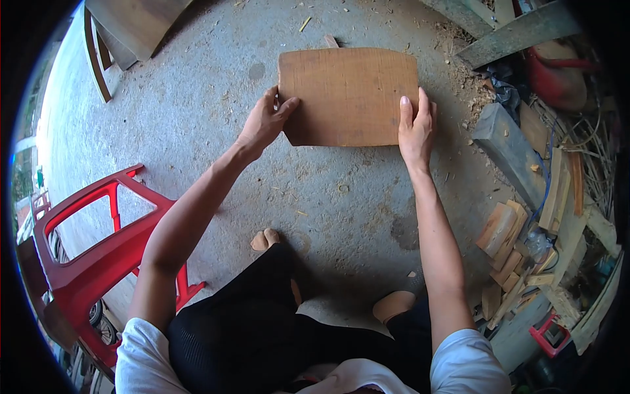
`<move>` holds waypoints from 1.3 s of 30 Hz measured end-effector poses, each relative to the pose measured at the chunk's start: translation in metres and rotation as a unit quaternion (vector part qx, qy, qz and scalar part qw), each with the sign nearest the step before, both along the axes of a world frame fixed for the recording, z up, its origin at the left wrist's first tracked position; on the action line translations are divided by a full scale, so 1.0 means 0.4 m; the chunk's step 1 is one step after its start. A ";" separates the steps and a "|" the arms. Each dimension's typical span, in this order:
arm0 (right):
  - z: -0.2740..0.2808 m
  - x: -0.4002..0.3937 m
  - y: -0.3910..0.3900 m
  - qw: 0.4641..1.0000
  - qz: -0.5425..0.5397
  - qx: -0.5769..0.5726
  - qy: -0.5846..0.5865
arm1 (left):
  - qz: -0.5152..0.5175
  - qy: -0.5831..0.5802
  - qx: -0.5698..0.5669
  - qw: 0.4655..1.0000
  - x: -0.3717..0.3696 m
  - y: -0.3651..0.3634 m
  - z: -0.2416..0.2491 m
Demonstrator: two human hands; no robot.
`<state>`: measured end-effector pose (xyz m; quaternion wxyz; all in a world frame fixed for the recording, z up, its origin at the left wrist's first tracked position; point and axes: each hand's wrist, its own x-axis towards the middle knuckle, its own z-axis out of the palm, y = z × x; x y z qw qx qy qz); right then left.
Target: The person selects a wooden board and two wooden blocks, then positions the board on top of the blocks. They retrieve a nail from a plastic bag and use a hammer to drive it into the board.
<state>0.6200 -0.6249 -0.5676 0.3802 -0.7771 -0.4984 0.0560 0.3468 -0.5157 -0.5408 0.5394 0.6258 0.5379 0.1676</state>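
Note:
A flat brown wooden board (348, 97) with slightly curved edges is held up in front of me, above the concrete floor. My left hand (268, 118) grips its left edge, thumb on the near face. On the right edge my right hand (417, 128) is closed round it, thumb also on the face and fingers partly hidden behind. A small piece of wood (331, 41) shows just past the board's far edge.
A red plastic stool (98, 256) lies at the left. Curved wooden panels (134, 29) are at the upper left. Wood offcuts (502, 230), a grey block (505, 148) and a red object (556, 79) line the right side. My feet rest on the concrete floor (328, 197).

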 end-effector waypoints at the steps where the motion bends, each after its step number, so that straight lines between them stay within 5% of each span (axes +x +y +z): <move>1: 0.001 0.002 -0.002 1.000 0.000 -0.003 0.004 | 0.004 -0.003 -0.011 1.000 -0.001 -0.003 0.001; 8: 0.004 0.005 -0.008 1.000 0.004 -0.007 0.015 | -0.011 0.027 -0.001 1.000 0.003 -0.014 0.011; 12: 0.010 0.019 -0.010 0.998 0.004 -0.028 0.053 | 0.026 -0.054 -0.041 0.997 -0.003 -0.023 -0.001; 19: 0.000 0.084 -0.018 0.924 0.008 -0.046 0.378 | 0.027 -0.097 -0.172 0.980 -0.022 -0.041 0.046; 22: 0.020 0.095 -0.019 0.921 0.033 -0.055 0.384 | 0.000 -0.093 -0.253 0.963 -0.022 -0.055 0.061; 24: 0.034 0.098 -0.026 0.921 -0.014 -0.029 0.388 | 0.085 -0.178 -0.322 0.926 -0.049 -0.054 0.028; 28: -0.021 0.153 -0.063 0.882 -0.007 -0.036 0.471 | 0.081 -0.268 -0.221 0.934 -0.125 -0.107 -0.047; 31: -0.059 0.141 -0.121 0.979 -0.046 -0.084 0.181 | -0.051 -0.097 -0.023 0.994 -0.114 -0.168 -0.099; 32: -0.079 0.112 -0.145 0.990 -0.062 -0.036 0.124 | -0.021 -0.139 -0.022 0.990 -0.083 -0.198 -0.109; 35: -0.154 0.024 -0.198 0.995 -0.076 0.064 0.016 | -0.017 -0.109 0.005 0.994 0.008 -0.244 -0.094; 37: -0.149 -0.021 -0.223 0.995 -0.077 0.027 -0.049 | 0.049 0.007 0.014 0.999 0.049 -0.244 -0.110; 39: -0.143 -0.052 -0.232 0.993 -0.093 0.020 -0.077 | 0.069 0.002 0.042 0.997 0.069 -0.248 -0.124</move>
